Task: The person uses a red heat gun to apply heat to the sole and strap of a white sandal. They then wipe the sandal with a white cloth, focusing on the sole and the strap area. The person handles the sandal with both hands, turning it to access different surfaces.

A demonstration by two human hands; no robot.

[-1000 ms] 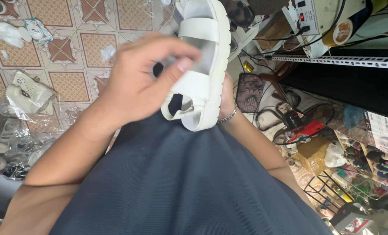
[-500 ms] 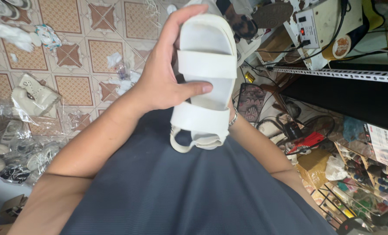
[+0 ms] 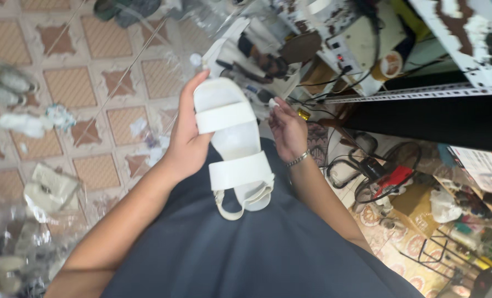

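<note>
A white two-strap sandal with a loose heel strap lies footbed-up over my lap. My left hand grips its left side, fingers reaching up along the toe end. My right hand is just to the right of the sandal, apart from it, pinching a small white scrap between its fingertips. A silver bracelet circles that wrist. My dark grey garment fills the lower part of the view.
Patterned floor tiles lie to the left with bagged white shoes and paper scraps. To the right stand a stained machine, a perforated metal shelf rail, tangled cables and cluttered small items.
My right hand has come out from behind the sandal and now holds a small white scrap beside it. My left hand shifted from across the footbed to the sandal's side. The view swung.
</note>
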